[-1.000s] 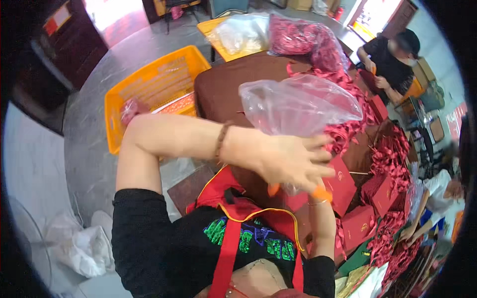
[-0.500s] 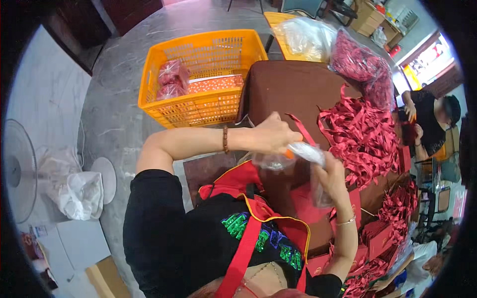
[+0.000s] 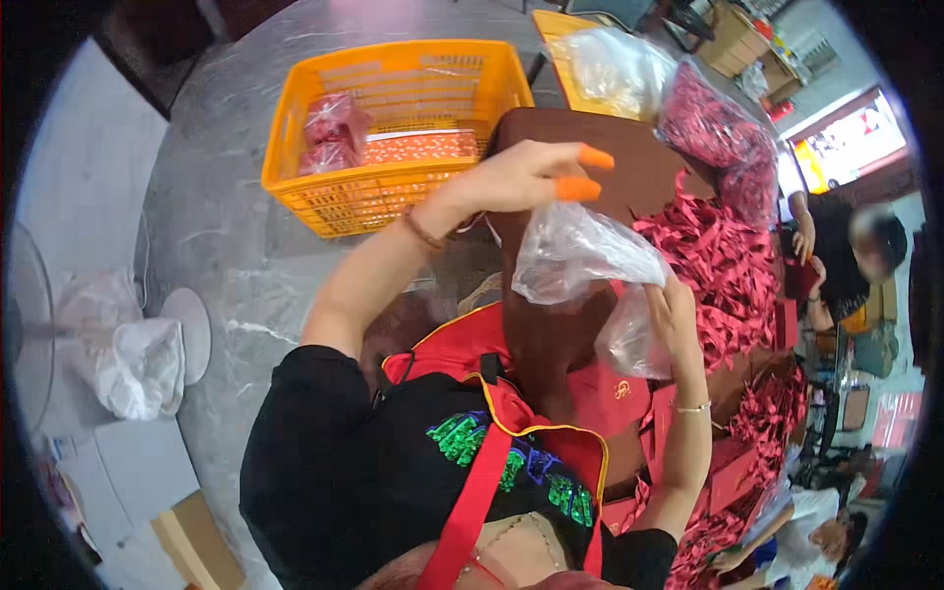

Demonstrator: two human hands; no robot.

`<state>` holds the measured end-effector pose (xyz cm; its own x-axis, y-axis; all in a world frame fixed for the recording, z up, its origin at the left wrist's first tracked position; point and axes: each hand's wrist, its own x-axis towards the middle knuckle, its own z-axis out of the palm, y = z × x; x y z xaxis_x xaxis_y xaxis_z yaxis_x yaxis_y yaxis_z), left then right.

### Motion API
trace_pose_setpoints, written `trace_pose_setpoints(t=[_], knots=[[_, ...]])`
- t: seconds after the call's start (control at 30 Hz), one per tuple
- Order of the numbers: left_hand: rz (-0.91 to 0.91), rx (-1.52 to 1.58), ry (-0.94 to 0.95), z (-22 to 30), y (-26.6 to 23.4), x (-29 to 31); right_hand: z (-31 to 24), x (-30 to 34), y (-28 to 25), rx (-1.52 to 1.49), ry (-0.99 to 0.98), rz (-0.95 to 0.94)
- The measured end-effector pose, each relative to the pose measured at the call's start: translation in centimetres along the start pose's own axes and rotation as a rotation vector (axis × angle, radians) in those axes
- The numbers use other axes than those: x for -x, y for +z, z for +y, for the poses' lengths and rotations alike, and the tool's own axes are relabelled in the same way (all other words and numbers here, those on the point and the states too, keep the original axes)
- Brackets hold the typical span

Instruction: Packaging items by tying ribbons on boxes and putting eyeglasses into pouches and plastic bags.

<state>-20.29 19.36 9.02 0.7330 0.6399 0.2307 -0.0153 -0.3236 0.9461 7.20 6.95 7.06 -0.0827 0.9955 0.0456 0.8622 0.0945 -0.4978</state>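
A clear plastic bag (image 3: 580, 254) hangs loose over the brown-covered table (image 3: 600, 138), gripped near its right end by my right hand (image 3: 677, 313). My left hand (image 3: 516, 177) is raised just above the bag's upper left part. Orange covers sit on two of its fingertips, which are spread apart with nothing between them. Below my right hand lies a red card-like packet (image 3: 610, 398) with a gold emblem. Close to the right of the bag rises a heap of dark red ribbons (image 3: 728, 275).
An orange plastic crate (image 3: 393, 192) stands beyond my left arm, holding red packs in clear wrap (image 3: 334, 123). A stuffed bag of red ribbons (image 3: 713, 118) lies at the table's far end. Another person (image 3: 851, 265) works at the right. A white fan base (image 3: 187, 339) stands at left.
My left hand has come off the plastic bag and moved up and away, its fingers spreading. The bag has opened out, still in my right hand.
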Motion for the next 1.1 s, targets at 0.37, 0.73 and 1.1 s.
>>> trace_pose_setpoints(t=[0.37,0.73,1.1], knots=[[-0.066,-0.219,-0.331,-4.0,10.4,1.3,-0.5,0.2,-0.4,-0.375,0.039,0.144],[-0.245,0.771,-0.356,-1.6,11.7,2.2,3.3,2.0,-0.3,0.670,-0.174,0.414],[-0.300,1.415,-0.391,-3.2,20.0,3.6,-1.3,-1.2,-0.1,-0.346,0.000,0.393]])
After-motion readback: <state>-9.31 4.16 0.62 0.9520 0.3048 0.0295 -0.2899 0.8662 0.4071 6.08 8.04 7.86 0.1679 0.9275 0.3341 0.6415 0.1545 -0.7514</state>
